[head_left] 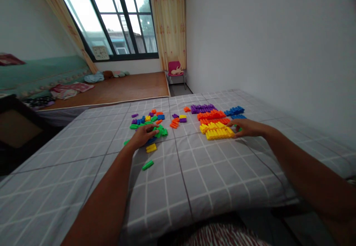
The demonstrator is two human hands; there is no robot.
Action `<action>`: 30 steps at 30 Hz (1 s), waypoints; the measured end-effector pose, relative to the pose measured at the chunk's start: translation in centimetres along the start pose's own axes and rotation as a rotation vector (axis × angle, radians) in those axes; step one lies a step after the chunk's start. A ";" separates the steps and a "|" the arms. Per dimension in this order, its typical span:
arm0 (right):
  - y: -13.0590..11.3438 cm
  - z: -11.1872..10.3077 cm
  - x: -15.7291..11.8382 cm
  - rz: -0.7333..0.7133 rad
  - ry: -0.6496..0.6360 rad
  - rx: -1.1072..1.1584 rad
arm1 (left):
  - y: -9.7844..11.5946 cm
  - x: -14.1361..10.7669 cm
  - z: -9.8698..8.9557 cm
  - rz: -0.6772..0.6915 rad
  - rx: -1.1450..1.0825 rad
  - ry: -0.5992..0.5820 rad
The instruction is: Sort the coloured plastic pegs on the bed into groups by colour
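On the gray checked cloth (161, 196), found 2 hands well apart. Noted left hand (144, 135) lowered at the loose pile (147, 119) of small colored pieces, with fingertips at the green pieces (160, 132); could not tell whether closed on any. Noted right hand (247, 128) at the right end of the yellow rows (219, 134), with thumb and fingers curved about a green piece (237, 128); could not tell whether firmly gripped. Counted 2 yellow rows, nearest the camera in the sorted group. Found orange rows (211, 115) just beyond the yellow, a purple row (203, 108) behind the orange, and blue rows (234, 110) to the right of these, just beyond right hand. Located 1 yellow block (151, 148) near left hand and 1 lone green piece (148, 165) nearer the camera, apart from the pile. Saw an orange cluster (174, 123) between pile and rows. Farther out, observed a brown mat (133, 87) on a low bed, with a crumpled red-and-white cloth (71, 89) at left. Sighted a pink chair (171, 65) holding a pale plush toy (177, 70), near the corner. Recorded a window (111, 20) at the far wall, with a square clock (100, 53) at lower left and a patterned yellow curtain (168, 23) to the right.
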State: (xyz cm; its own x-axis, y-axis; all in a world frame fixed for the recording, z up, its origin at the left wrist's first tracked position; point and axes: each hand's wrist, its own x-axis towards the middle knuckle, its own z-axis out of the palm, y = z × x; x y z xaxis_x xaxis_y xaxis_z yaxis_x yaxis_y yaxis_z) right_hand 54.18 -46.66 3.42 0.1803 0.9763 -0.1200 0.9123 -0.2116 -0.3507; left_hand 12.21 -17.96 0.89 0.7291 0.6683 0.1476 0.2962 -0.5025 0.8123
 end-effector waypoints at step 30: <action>-25.2 10.0 11.3 -0.676 0.022 -0.200 | -7.7 -1.8 -6.7 -0.345 0.595 0.455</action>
State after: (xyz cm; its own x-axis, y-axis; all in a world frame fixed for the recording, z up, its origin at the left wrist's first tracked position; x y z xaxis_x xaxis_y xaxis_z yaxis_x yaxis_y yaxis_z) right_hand 29.51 -30.71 1.58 -0.4444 0.8920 0.0833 0.8768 0.4521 -0.1639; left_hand 4.45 -11.65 -1.89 0.2544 0.9308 0.2624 0.8283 -0.3498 0.4377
